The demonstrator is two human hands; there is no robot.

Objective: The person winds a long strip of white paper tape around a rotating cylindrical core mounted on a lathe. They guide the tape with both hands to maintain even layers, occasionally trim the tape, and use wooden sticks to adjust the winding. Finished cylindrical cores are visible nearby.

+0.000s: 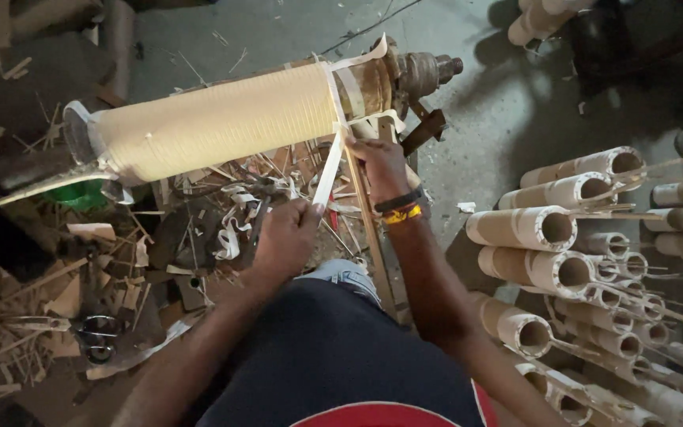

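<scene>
A long cream tube wound with thread lies on a rusty spindle, tilted up to the right. A white paper strip runs from the tube's right end down to my left hand, which pinches its lower end. My right hand, with dark and orange wristbands, grips a thin wooden stick just below the tube's right end, where the strip wraps round. The stick slants down past my right knee.
Many cardboard tubes with sticks are stacked on the right. Paper scraps, wood splinters and black scissors litter the floor at left. A green object lies under the tube's left end. Grey concrete floor lies beyond the spindle.
</scene>
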